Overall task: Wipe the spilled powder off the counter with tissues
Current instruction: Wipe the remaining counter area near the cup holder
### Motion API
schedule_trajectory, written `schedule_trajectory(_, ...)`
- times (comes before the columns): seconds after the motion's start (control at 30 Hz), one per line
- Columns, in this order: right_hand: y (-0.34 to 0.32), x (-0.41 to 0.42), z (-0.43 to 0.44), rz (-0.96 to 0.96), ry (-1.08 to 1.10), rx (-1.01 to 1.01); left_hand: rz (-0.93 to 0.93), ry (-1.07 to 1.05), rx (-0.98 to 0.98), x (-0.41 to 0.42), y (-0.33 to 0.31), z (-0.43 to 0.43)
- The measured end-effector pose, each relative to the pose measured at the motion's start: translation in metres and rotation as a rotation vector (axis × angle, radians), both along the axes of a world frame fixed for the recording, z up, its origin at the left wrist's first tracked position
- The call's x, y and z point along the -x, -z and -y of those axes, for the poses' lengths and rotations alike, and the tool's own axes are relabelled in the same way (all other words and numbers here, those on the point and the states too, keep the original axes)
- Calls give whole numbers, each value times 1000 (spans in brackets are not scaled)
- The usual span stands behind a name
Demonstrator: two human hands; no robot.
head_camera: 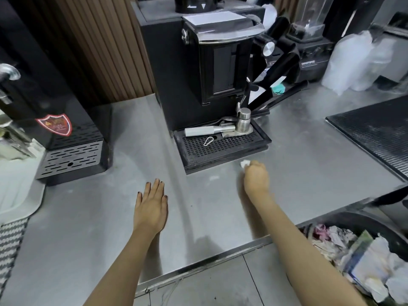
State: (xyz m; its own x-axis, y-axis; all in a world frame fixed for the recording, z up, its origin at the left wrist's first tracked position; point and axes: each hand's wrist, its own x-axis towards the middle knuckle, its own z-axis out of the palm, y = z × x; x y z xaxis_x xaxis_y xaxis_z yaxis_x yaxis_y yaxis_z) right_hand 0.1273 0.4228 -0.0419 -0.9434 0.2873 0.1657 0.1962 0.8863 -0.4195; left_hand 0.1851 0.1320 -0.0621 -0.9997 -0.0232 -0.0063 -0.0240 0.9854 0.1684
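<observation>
Steel-grey and scuffed, the counter (309, 164) fills the middle of the head view, and the only clear trace of powder (213, 178) is a faint pale smudge at centre frame, just below the front edge of the coffee machine's black drip tray (223, 149). It lies between the two hands, nearer the right one. The right hand (256, 176) is curled shut around a small wad of white tissue (244, 163), which peeks out above the knuckles and seems to touch the surface just beside the tray's lower right corner. The left hand (152, 205) rests flat, fingers spread loosely, lower left of the smudge and empty. The likely risk: a wad that small may smear the powder, or push it under the tray or off the counter's near edge toward the floor, missing the waste bin (364, 252) at lower right.
</observation>
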Motion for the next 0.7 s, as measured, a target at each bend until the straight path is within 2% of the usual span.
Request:
schedule_trajectory(0.13,2,-58,104,49,-404,105,-5,10,-36,0,-1,0)
schedule_trajectory(0.2,-9,-104,135,-3,-650,44,-16,17,-44,-1,-2,0)
schedule_trajectory(0.23,-7,-117,137,34,-692,-43,-21,19,-45,-1,-3,0)
schedule_trajectory(0.3,9,-129,121,69,-732,-79,-15,22,-50,-1,-4,1)
schedule_trajectory(0.37,7,-135,82,59,-619,-35,-7,22,-45,-1,-5,-1)
schedule_trajectory(0.5,-2,-98,-20,23,-116,-17,-65,29,-39,-3,-7,-7)
schedule_trajectory(0.57,-5,-79,-49,33,67,-41,-128,81,6,-5,-4,-11)
schedule_trajectory(0.63,-6,-77,-41,61,91,-59,-157,122,3,-3,-2,-20)
schedule_trajectory(0.7,3,-91,-15,76,-27,-34,-161,183,-74,-1,-4,-39)
